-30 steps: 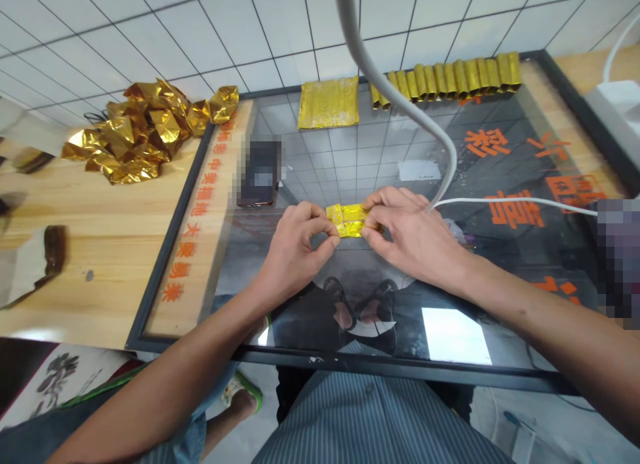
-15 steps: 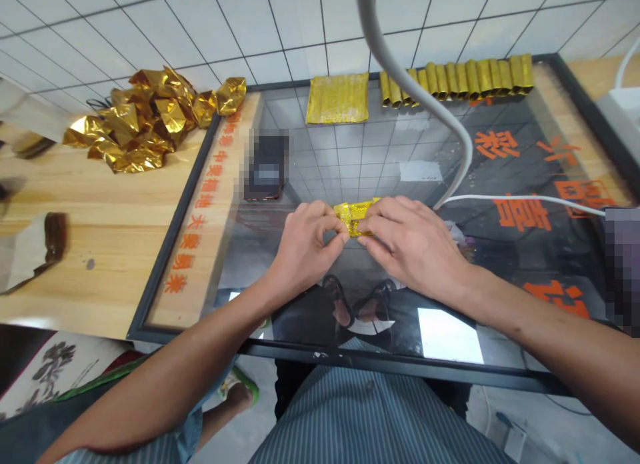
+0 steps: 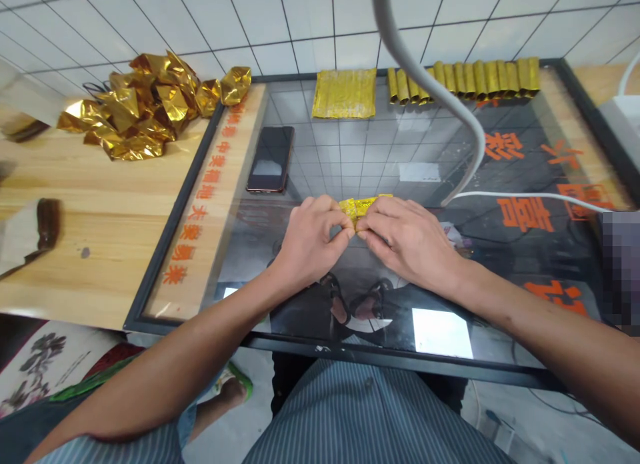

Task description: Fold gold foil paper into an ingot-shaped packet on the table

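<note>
A small piece of gold paper [image 3: 367, 205] with a shiny pattern lies at the middle of the glass tabletop, between my two hands. My left hand [image 3: 317, 237] pinches its near left edge between thumb and forefinger. Close beside it, the fingers of my right hand [image 3: 407, 234] are closed on the paper's right part, with the thumb near the left thumb. My fingers cover much of the paper, so its exact fold cannot be made out.
Along the back edge sit a flat bundle of gold paper [image 3: 345, 94] and a row of gold paper tubes [image 3: 475, 81]. A phone [image 3: 270, 159] rests at left. Crumpled-looking gold foil shapes [image 3: 135, 111] are heaped far left. A grey cable [image 3: 445, 81] hangs over the table.
My right fingertips have come closer to the left ones along the paper's near edge, and the two thumbs now nearly meet. The whole view has shifted slightly.
</note>
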The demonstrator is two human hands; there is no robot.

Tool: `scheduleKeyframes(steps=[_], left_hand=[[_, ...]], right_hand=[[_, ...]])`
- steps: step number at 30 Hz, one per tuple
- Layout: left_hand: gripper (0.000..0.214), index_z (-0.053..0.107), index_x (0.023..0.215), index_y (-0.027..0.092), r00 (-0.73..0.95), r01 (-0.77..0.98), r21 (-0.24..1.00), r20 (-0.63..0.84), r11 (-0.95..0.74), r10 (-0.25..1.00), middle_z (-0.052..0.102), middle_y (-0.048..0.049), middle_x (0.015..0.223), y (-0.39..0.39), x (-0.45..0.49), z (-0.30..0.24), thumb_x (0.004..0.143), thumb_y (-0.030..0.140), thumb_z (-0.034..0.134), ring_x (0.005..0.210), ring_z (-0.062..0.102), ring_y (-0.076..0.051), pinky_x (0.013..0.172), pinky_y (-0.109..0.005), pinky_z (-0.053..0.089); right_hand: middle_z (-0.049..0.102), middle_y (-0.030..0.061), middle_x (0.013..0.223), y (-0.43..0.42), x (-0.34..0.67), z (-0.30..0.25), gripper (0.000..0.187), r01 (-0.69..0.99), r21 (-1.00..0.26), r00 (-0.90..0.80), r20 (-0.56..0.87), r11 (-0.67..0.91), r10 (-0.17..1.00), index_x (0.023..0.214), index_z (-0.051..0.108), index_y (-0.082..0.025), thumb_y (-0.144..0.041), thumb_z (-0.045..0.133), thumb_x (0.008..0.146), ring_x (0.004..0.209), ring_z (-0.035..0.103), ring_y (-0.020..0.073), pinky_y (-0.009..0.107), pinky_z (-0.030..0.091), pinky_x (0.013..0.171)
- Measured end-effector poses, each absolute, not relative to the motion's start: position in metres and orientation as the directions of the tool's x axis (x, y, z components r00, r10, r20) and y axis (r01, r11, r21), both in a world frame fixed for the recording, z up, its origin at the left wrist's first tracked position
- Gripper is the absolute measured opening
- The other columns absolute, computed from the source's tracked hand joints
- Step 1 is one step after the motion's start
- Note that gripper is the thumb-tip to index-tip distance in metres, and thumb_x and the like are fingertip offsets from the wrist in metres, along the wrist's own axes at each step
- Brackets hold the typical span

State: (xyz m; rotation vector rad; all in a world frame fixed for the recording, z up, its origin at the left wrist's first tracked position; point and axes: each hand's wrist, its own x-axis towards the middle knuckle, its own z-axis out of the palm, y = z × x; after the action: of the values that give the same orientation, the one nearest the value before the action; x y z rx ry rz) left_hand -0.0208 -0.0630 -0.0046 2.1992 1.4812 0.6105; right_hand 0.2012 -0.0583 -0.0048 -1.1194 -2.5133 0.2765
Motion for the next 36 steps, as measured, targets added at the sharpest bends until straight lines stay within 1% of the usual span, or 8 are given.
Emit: scheduleKeyframes(steps=[3,7,11,14,19,22,29,36], left_hand=[[0.005,0.071,0.093,0.026,0.343,0.733,0.576,0.145,-0.361,0.928,0.071,-0.0012,0.108,-0.065,-0.026,-0.006,0.093,0.021,0.071,0.106,0.061,-0.024,0.096,-0.042,0.046],[0.011,0.070,0.093,0.026,0.330,0.742,0.564,0.162,-0.362,0.930,0.071,-0.0004,0.108,-0.067,-0.031,-0.007,0.089,0.015,0.072,0.104,0.061,-0.023,0.096,-0.042,0.045],[0.009,0.072,0.087,0.025,0.324,0.721,0.591,0.175,-0.362,0.930,0.071,0.0002,0.101,-0.067,-0.029,-0.005,0.092,0.017,0.072,0.101,0.062,-0.022,0.095,-0.041,0.045],[0.013,0.071,0.083,0.024,0.310,0.721,0.596,0.177,-0.353,0.934,0.070,0.0004,0.099,-0.066,-0.027,-0.004,0.095,0.019,0.070,0.098,0.062,-0.021,0.095,-0.041,0.044],[0.016,0.071,0.081,0.024,0.295,0.745,0.580,0.157,-0.330,0.942,0.071,0.0005,0.097,-0.066,-0.026,-0.004,0.095,0.019,0.068,0.098,0.061,-0.022,0.094,-0.041,0.043],[0.015,0.073,0.082,0.024,0.308,0.746,0.576,0.147,-0.335,0.940,0.071,-0.0007,0.100,-0.065,-0.025,-0.003,0.096,0.020,0.068,0.100,0.060,-0.022,0.096,-0.042,0.043],[0.015,0.075,0.080,0.024,0.250,0.764,0.584,0.126,-0.275,0.960,0.069,-0.0025,0.102,-0.063,-0.022,-0.004,0.093,0.020,0.068,0.105,0.058,-0.023,0.101,-0.043,0.043],[0.014,0.073,0.075,0.022,0.164,0.789,0.575,0.141,-0.215,0.976,0.068,-0.0026,0.099,-0.062,-0.015,-0.008,0.085,0.014,0.069,0.103,0.058,-0.023,0.101,-0.043,0.045]], right_hand=[[0.065,0.0068,0.097,-0.056,0.200,-0.005,0.024,0.674,-0.350,-0.604,0.246,0.650,0.758,0.101,0.072,-0.024,-0.029,0.050,0.110,0.092,0.060,0.0254,0.040,0.039,0.080],[0.064,0.0055,0.093,-0.054,0.198,-0.004,0.023,0.676,-0.377,-0.593,0.232,0.633,0.771,0.098,0.071,-0.024,-0.028,0.051,0.110,0.091,0.061,0.0252,0.040,0.038,0.079],[0.063,0.0045,0.090,-0.054,0.197,-0.001,0.024,0.683,-0.380,-0.585,0.226,0.624,0.779,0.095,0.070,-0.023,-0.028,0.051,0.109,0.088,0.061,0.0241,0.040,0.037,0.078],[0.063,0.0050,0.091,-0.055,0.197,0.002,0.026,0.690,-0.368,-0.587,0.218,0.623,0.780,0.094,0.069,-0.022,-0.028,0.050,0.110,0.088,0.061,0.0240,0.040,0.036,0.078],[0.063,0.0047,0.090,-0.055,0.196,0.003,0.026,0.699,-0.361,-0.586,0.205,0.617,0.784,0.092,0.068,-0.022,-0.028,0.049,0.110,0.086,0.060,0.0237,0.040,0.035,0.078],[0.062,0.0037,0.088,-0.054,0.195,0.002,0.027,0.711,-0.363,-0.573,0.199,0.602,0.795,0.090,0.068,-0.022,-0.027,0.050,0.109,0.084,0.060,0.0224,0.039,0.034,0.078],[0.066,0.0018,0.087,-0.053,0.191,-0.001,0.018,0.718,-0.462,-0.491,0.193,0.521,0.849,0.087,0.072,-0.022,-0.023,0.061,0.101,0.084,0.062,0.0204,0.038,0.034,0.078],[0.068,0.0011,0.087,-0.053,0.185,-0.003,0.015,0.750,-0.465,-0.434,0.190,0.470,0.881,0.084,0.073,-0.023,-0.021,0.062,0.095,0.082,0.062,0.0196,0.039,0.034,0.081]])
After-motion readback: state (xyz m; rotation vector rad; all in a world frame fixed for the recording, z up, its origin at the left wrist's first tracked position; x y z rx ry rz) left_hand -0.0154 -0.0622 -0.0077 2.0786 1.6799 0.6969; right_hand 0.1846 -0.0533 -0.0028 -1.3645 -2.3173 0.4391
